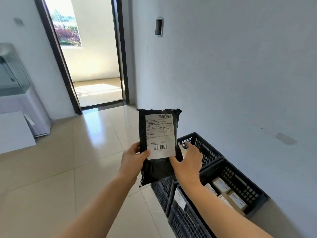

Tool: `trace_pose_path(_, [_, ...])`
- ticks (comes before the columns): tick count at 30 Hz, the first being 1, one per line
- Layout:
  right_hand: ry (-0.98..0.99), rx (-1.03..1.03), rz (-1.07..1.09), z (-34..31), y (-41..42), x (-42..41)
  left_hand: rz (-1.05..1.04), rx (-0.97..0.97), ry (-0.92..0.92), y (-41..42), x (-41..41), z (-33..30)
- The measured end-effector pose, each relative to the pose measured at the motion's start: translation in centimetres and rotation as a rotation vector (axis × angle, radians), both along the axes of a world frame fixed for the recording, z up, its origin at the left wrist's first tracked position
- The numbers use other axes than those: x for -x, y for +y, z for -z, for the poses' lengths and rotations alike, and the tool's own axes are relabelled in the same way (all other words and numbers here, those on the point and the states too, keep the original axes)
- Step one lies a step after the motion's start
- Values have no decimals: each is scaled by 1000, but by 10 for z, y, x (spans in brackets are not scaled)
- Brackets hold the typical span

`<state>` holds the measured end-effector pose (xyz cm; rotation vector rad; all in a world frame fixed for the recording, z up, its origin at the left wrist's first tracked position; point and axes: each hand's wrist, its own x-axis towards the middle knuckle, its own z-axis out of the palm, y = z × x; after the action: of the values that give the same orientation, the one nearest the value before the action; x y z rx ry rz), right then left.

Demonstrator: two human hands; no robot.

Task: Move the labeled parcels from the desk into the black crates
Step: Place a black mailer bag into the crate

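Two black crates sit end to end on the tiled floor against the white wall. The far crate lies partly behind the person's hands, and the near crate already holds several pale cardboard boxes. Above the floor just left of them, held upright, is a black parcel, its white shipping label facing the person as if being read. The left hand grips the parcel's lower left edge, thumb curled over the corner of the label. The right hand lies against the lower right side with fingers fairly straight; whether any curl behind the bag I can't quite tell.

By my reckoning, this is the carrying and checking step, with the drop still to come. Next the parcel needs swinging right and down over a crate, probably the far one, then letting go.
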<state>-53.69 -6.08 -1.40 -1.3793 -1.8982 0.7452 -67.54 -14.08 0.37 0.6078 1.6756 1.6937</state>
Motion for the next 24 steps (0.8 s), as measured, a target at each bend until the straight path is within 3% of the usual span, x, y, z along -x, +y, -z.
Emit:
trace_pose_path(6, [8,83,-81,20,43,81,32,21,-39,69,72,17])
trace_pose_path(17, [23,180,185,53,136,235,167,147,-63,205,215,56])
trace_pose_path(24, [-68,310,352,86,185,244,339,274,-119,281,221,99])
